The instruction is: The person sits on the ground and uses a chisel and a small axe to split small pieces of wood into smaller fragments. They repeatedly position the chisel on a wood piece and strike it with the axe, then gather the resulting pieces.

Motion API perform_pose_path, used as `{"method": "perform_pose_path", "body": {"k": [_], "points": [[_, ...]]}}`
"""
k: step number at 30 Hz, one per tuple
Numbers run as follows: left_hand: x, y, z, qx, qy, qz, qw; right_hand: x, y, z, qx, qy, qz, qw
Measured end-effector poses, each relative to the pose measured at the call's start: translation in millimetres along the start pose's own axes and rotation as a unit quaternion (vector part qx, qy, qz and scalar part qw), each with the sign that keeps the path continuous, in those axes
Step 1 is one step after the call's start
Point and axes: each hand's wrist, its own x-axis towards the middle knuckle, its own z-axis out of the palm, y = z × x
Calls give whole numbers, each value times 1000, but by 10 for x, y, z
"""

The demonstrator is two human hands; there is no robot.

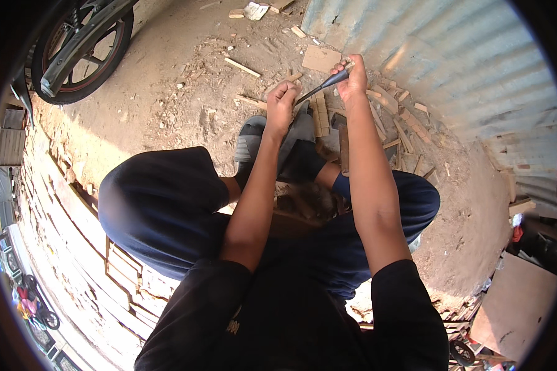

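Observation:
Both of my arms reach forward over my bent legs. My right hand (353, 81) is closed on a long dark tool (333, 79) with a thick tapered grey section and a thin shaft; a small pale bit shows at its upper end among the fingers. My left hand (282, 102) is closed at the tool's thin lower end, lower and to the left of the right hand; what lies inside those fingers is hidden. Beneath my hands are my feet in dark grey sandals (250, 139), beside wooden strips (320, 117) on the dirt ground.
A vehicle's spoked black wheel (74, 88) stands at upper left. A corrugated metal sheet wall (433, 55) runs along the right. Wood scraps (402, 127) are scattered by it, and a flat board (510, 309) leans at lower right. Slatted wood (62, 210) spreads along the left.

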Motion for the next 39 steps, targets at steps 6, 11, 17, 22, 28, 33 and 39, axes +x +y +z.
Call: {"method": "perform_pose_path", "body": {"k": [6,11,17,22,28,33,39], "points": [[-18,-132,84,-173,81,-2,982,154,52,-312,47,13,69,996],[-120,-167,106,-60,88,74,992,351,103,-319,42,33,89,995],[-276,-43,313,312,99,288,900,536,231,-482,69,59,102,991],[-237,-20,207,367,102,283,880,699,418,-386,60,65,137,987],[-395,-7,-42,353,94,258,895,826,1020,-1276,97,201,133,966],[-385,-133,-191,231,35,104,967,794,842,-1196,47,136,112,983],[-186,-41,-8,271,110,26,956,254,-377,-336,-86,2,-72,994]]}}
